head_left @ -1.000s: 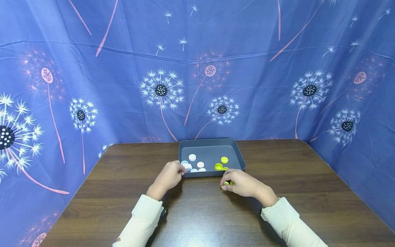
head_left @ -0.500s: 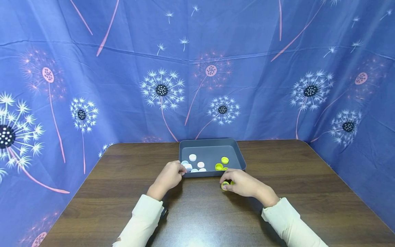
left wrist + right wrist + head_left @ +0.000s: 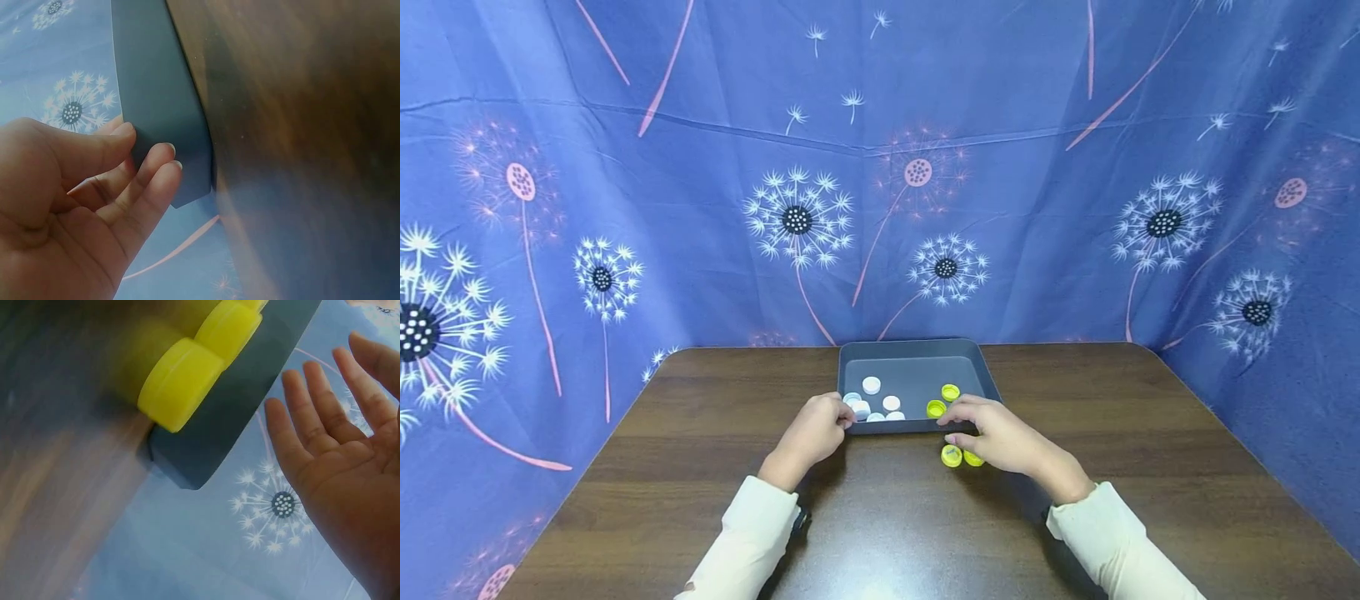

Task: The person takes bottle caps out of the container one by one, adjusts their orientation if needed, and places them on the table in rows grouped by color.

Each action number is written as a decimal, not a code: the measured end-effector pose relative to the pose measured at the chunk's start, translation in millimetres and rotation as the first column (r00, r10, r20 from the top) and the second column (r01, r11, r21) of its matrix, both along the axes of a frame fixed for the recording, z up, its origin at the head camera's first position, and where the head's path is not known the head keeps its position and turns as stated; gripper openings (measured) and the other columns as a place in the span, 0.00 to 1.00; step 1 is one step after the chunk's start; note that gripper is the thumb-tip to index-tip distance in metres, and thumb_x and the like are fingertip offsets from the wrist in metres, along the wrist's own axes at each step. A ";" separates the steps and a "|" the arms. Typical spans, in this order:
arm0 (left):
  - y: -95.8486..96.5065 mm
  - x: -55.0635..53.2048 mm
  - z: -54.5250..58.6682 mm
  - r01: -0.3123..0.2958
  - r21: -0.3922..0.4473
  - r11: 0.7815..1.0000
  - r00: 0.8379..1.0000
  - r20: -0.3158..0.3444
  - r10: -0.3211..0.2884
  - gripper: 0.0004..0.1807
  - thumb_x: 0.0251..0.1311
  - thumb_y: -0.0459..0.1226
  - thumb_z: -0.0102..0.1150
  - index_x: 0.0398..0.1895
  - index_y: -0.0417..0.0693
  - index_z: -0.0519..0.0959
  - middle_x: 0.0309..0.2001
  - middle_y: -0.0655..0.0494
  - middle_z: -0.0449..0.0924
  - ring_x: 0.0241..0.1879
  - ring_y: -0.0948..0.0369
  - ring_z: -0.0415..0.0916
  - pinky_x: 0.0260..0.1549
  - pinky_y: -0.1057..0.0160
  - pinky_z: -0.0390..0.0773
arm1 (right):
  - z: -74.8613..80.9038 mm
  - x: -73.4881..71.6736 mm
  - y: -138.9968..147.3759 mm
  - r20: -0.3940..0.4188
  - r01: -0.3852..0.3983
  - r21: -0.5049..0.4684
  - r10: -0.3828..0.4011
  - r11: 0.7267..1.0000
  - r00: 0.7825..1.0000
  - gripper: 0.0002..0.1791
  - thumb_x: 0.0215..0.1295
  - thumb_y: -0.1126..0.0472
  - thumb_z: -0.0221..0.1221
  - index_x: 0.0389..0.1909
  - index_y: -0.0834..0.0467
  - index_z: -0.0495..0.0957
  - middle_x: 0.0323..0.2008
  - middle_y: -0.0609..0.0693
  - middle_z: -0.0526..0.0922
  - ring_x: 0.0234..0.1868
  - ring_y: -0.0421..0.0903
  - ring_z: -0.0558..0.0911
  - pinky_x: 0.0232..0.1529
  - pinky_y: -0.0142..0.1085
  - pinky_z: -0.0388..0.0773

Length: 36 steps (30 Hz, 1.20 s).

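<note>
My left hand (image 3: 814,429) grips the front left corner of a dark grey tray (image 3: 917,375). In the left wrist view, the thumb and fingers pinch the wall of this tray (image 3: 165,94). Two yellow bottle caps, a left one (image 3: 951,456) and a right one (image 3: 973,458), lie on the table before the tray. My right hand (image 3: 1003,433) hovers over them near the front rim, partly covering the right one. The right wrist view shows the right hand (image 3: 350,444) with fingers spread, apart from the nearest yellow cap (image 3: 181,384), holding nothing.
Inside the tray, several white caps (image 3: 871,385) lie at the left and yellow caps (image 3: 936,408) at the right. The tray stands near the back edge of a brown wooden table (image 3: 872,508). A blue patterned curtain (image 3: 715,275) hangs behind.
My right hand has let go of the yellow cap before the tray, and its fingers have spread and lifted toward the rim. The left hand keeps its grip on the tray.
</note>
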<state>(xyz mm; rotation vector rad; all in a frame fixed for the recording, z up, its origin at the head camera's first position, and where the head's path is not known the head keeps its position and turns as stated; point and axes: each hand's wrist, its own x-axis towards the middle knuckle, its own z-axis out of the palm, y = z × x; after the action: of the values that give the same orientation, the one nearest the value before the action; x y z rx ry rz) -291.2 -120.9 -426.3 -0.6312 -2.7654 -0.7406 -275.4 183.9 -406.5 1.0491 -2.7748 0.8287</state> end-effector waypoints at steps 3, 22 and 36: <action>-0.9 2.3 1.7 -0.015 0.000 1.000 1.000 0.000 0.015 0.10 0.56 0.21 0.60 0.29 0.40 0.87 0.27 0.58 0.77 0.31 0.63 0.75 0.35 0.61 0.81 | 1.3 -7.4 1.3 -0.007 0.016 -0.049 -0.016 0.999 1.000 0.14 0.64 0.64 0.65 0.51 0.58 0.82 0.49 0.45 0.81 0.52 0.51 0.80 0.52 0.49 0.78; -0.7 2.7 0.5 0.010 -0.003 1.000 1.000 -0.011 -0.010 0.10 0.57 0.22 0.59 0.31 0.40 0.88 0.29 0.57 0.79 0.34 0.60 0.79 0.38 0.62 0.82 | -17.3 -47.1 14.8 0.145 0.122 -0.111 -0.106 0.986 0.984 0.15 0.69 0.62 0.60 0.54 0.61 0.80 0.56 0.56 0.79 0.47 0.49 0.80 0.47 0.46 0.78; 0.9 3.2 1.3 0.005 -0.023 1.000 1.000 -0.013 -0.006 0.10 0.57 0.22 0.59 0.31 0.40 0.87 0.30 0.57 0.79 0.34 0.60 0.79 0.39 0.61 0.82 | -13.2 -52.6 10.8 0.038 0.130 0.005 -0.130 0.992 0.991 0.13 0.67 0.69 0.60 0.51 0.64 0.81 0.53 0.56 0.79 0.38 0.43 0.77 0.39 0.38 0.77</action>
<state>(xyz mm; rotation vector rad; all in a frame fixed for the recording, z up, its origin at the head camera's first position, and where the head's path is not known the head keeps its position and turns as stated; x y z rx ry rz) -288.0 -120.0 -425.0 -0.6462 -2.7649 -0.7034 -328.0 194.7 -419.8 0.8508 -2.8402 0.8367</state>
